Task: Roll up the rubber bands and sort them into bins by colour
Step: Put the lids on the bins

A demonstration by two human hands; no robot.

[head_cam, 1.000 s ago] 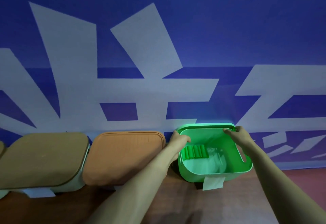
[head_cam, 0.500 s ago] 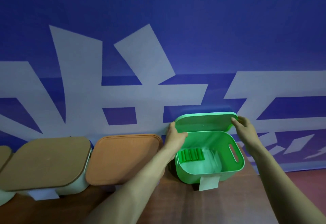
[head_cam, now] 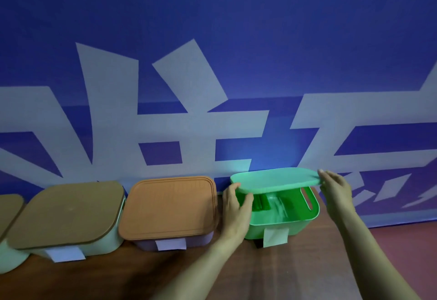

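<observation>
A green bin [head_cam: 290, 225] stands at the back right of the wooden table, with a paper label on its front. Both hands hold its green lid [head_cam: 275, 179] nearly flat just above the bin's rim. My left hand [head_cam: 235, 207] grips the lid's left edge, and my right hand [head_cam: 335, 187] holds its right edge. Under the lid, several rolled green rubber bands [head_cam: 261, 204] lie at the bin's back left.
To the left, a purple bin with an orange lid [head_cam: 169, 207] and a pale green bin with a brown lid [head_cam: 66, 214] stand shut in a row against the blue and white banner wall [head_cam: 212, 63]. Another lidded bin [head_cam: 7, 207] is cut off at the left edge.
The green lid stood upright behind the bin one second ago. Both hands have swung it forward and down, so it now lies almost flat over the bin's opening.
</observation>
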